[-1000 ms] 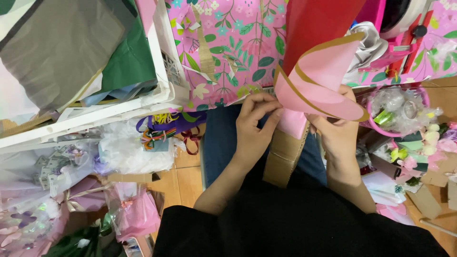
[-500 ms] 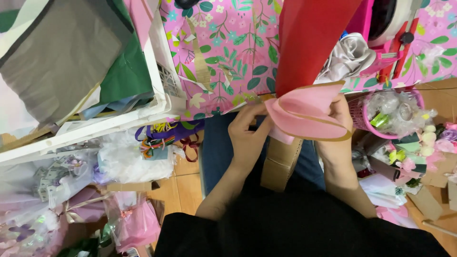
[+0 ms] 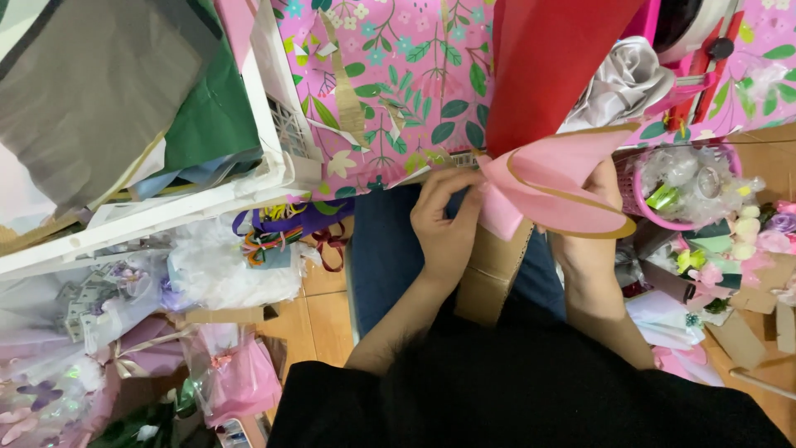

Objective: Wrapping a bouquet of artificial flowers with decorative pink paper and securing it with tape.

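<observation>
Between the two hands, above the lap, a pink wrapping sheet with a gold edge is held, already curled into a pointed fold; its lower corner is not yet gathered in. The left hand is closed, fingertips pinching that corner. The right hand is wrapped around the fold from behind, its fingers hidden. A red paper sheet stands just beyond the hands, ungripped.

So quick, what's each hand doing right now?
Left hand: closed, pinching the pink paper at its lower edge.
Right hand: holding the same paper from behind; its fingers are hidden.
</observation>
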